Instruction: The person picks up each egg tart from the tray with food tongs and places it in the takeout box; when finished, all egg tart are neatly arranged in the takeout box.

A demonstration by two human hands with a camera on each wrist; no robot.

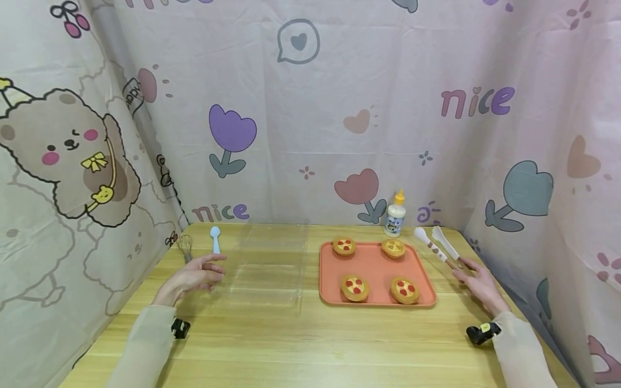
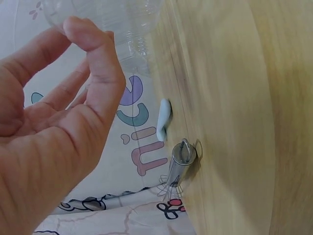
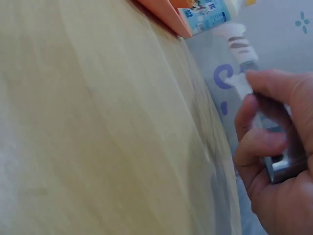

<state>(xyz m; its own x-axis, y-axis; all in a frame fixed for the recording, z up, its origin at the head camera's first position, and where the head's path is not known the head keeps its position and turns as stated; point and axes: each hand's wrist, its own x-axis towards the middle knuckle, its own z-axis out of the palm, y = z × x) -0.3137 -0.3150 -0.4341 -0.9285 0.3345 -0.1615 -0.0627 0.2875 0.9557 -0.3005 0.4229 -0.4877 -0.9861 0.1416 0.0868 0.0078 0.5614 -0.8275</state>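
Observation:
My right hand (image 1: 477,283) grips a pair of tongs (image 1: 430,244) with white tips, at the table's right side. In the right wrist view, thumb and fingers curl round the tongs' shiny handle (image 3: 288,169). The tips stand apart. My left hand (image 1: 198,276) holds nothing, its fingers loosely bent, between a whisk (image 1: 185,247) and a clear plastic container (image 1: 266,265). Just beyond it lies a light blue spoon (image 1: 215,238). Left of the right hand, an orange tray (image 1: 373,269) bears several mini pizzas (image 1: 354,288).
A squeeze bottle (image 1: 395,218) with a yellow cap stands behind the tray's back right corner. Patterned curtains (image 1: 301,118) hang at the back and both sides of the wooden table (image 1: 310,345). The container's clear walls are hard to make out.

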